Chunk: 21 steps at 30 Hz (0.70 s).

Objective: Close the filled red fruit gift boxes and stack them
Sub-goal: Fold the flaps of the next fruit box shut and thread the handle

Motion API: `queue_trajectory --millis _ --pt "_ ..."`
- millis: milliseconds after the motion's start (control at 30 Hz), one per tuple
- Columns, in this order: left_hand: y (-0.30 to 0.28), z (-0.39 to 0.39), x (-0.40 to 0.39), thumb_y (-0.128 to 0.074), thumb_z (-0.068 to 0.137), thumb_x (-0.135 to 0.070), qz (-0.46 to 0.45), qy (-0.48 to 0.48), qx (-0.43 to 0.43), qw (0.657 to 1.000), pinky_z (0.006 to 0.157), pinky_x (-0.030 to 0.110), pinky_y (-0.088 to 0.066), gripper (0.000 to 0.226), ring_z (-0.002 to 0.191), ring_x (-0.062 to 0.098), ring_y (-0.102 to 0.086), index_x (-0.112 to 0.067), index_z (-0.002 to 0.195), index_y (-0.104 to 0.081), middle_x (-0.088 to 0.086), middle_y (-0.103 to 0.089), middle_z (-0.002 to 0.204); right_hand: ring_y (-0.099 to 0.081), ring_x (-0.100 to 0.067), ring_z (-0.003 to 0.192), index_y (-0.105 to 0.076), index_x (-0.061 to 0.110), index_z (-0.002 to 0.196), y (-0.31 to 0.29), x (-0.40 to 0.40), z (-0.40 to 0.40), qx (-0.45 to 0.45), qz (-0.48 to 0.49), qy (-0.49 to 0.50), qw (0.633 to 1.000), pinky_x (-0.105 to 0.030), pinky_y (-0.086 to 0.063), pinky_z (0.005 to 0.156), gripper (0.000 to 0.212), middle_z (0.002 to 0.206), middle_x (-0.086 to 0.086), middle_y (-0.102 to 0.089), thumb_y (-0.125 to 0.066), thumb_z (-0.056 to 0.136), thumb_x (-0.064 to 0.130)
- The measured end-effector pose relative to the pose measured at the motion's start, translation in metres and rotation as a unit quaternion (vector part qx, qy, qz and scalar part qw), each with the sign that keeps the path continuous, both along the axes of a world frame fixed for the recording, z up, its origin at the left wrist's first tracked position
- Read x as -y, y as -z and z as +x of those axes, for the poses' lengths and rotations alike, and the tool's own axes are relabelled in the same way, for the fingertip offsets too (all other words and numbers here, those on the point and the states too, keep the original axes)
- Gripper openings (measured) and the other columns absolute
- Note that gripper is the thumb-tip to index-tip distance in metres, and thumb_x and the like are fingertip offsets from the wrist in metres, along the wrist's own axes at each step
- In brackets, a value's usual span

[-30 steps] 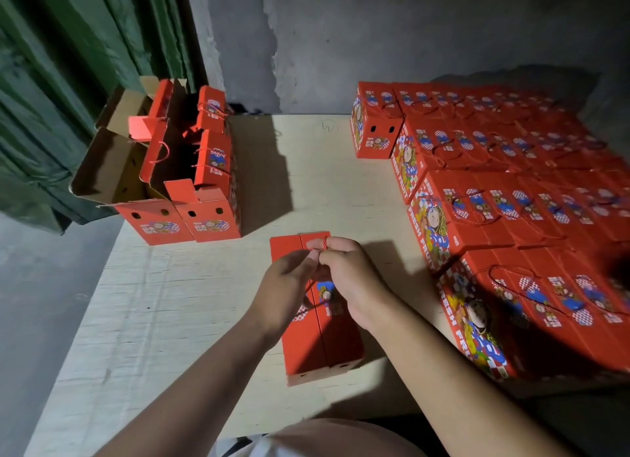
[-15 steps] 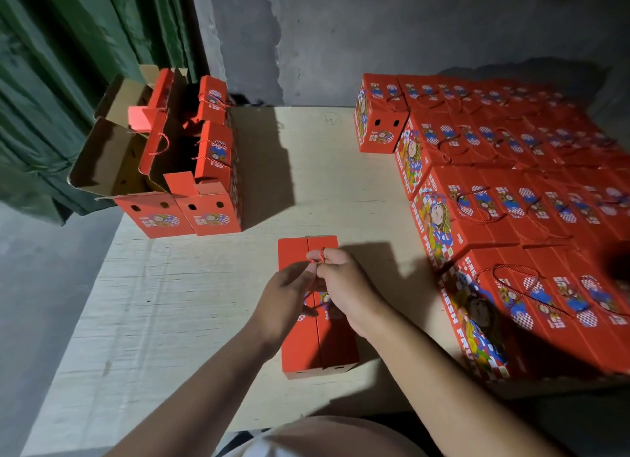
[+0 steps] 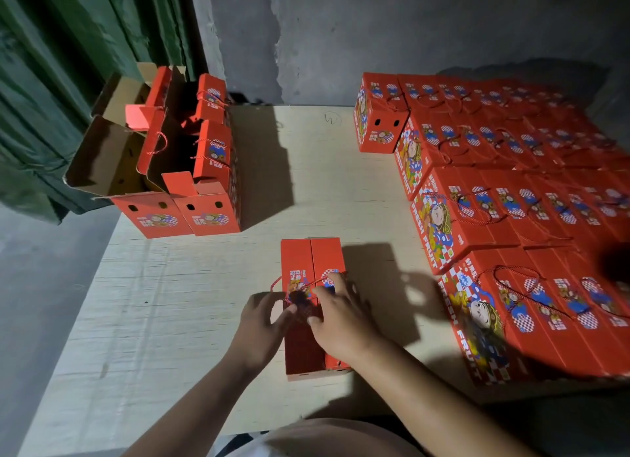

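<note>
A closed red box [image 3: 312,306] lies on the pale table [image 3: 191,303], between open boxes [image 3: 177,170] at the far left and closed stacked boxes [image 3: 511,217] on the right. The left hand [image 3: 260,330] rests at the box's left edge, fingers loosely bent and blurred, so I cannot tell whether it grasps anything. The right hand [image 3: 341,316] lies on the lid with fingers spread, released, by the red cord handle [image 3: 300,286].

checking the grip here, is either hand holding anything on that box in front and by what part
Both hands are on the closed red box at its top near the cord handle. The left hand and right hand look spread; motion blur hides whether fingers pinch the cord.
</note>
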State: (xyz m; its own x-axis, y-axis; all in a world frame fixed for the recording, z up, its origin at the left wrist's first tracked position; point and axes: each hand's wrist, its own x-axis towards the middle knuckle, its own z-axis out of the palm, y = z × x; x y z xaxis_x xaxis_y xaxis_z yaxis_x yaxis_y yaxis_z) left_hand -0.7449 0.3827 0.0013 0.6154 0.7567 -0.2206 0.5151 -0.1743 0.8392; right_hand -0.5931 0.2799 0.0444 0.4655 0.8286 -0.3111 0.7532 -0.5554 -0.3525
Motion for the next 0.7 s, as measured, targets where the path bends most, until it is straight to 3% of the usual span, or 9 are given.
queue_trajectory --millis 100,167,300,400,500,567,700 --pt "0.016 -0.015 0.005 -0.061 0.098 -0.055 -0.059 0.042 -0.036 0.997 0.124 0.043 -0.030 0.067 0.153 0.018 -0.029 -0.036 0.158 -0.037 0.003 -0.038 0.159 -0.001 -0.032 0.159 -0.032 0.042 0.152 0.020 0.025 0.001 -0.004 -0.018 0.008 1.000 -0.061 -0.025 0.122 0.075 0.171 0.007 0.012 -0.065 0.088 0.061" --pt "0.023 -0.022 0.010 -0.060 0.094 -0.062 -0.090 0.065 -0.039 0.993 0.126 0.050 -0.029 0.088 0.159 0.020 -0.018 -0.038 0.166 -0.016 0.002 -0.025 0.169 0.005 -0.034 0.160 -0.011 0.050 0.160 0.033 0.045 0.003 -0.010 -0.022 0.019 1.000 -0.061 -0.021 0.124 0.097 0.171 0.007 0.021 -0.063 0.082 0.072" --pt "0.030 -0.027 0.022 -0.070 0.089 -0.064 -0.106 0.100 0.002 0.989 0.123 0.043 -0.036 0.103 0.153 0.010 -0.032 -0.048 0.164 -0.001 -0.019 -0.030 0.164 0.000 -0.029 0.162 0.018 0.061 0.155 0.050 0.076 0.008 -0.071 -0.003 0.018 0.997 -0.050 -0.027 0.125 0.120 0.172 0.006 0.022 -0.063 0.070 0.086" --pt "0.034 -0.028 0.031 -0.080 0.084 -0.061 -0.146 0.124 0.052 0.980 0.111 0.033 -0.048 0.110 0.137 -0.007 -0.049 -0.062 0.158 0.002 -0.039 -0.040 0.154 -0.023 -0.024 0.159 0.018 0.064 0.153 0.058 0.090 0.003 -0.116 0.009 0.007 0.993 -0.040 -0.040 0.118 0.129 0.172 0.010 0.020 -0.075 0.064 0.076" --pt "0.041 -0.029 0.036 -0.084 0.082 -0.059 -0.124 0.133 0.077 0.980 0.102 0.035 -0.057 0.122 0.131 0.000 -0.059 -0.053 0.161 0.009 -0.037 -0.038 0.156 -0.043 -0.023 0.150 0.020 0.069 0.149 0.065 0.095 -0.006 -0.142 0.028 0.016 0.989 -0.033 -0.045 0.110 0.123 0.173 0.009 0.020 -0.077 0.074 0.060" --pt "0.043 -0.028 0.036 -0.083 0.082 -0.059 -0.111 0.144 0.077 0.980 0.099 0.039 -0.059 0.126 0.130 0.003 -0.061 -0.044 0.163 0.012 -0.036 -0.038 0.157 -0.044 -0.021 0.149 0.024 0.069 0.148 0.065 0.093 -0.011 -0.139 0.023 0.025 0.990 -0.029 -0.044 0.109 0.120 0.173 0.006 0.023 -0.076 0.081 0.055" --pt "0.042 -0.022 0.037 -0.085 0.086 -0.044 -0.090 0.148 0.070 0.982 0.105 0.029 -0.054 0.126 0.132 0.000 -0.059 -0.041 0.164 0.013 -0.038 -0.042 0.153 -0.040 -0.018 0.151 0.021 0.066 0.151 0.057 0.088 -0.012 -0.142 0.037 0.042 0.988 -0.024 -0.040 0.112 0.118 0.171 0.005 0.025 -0.075 0.082 0.059"
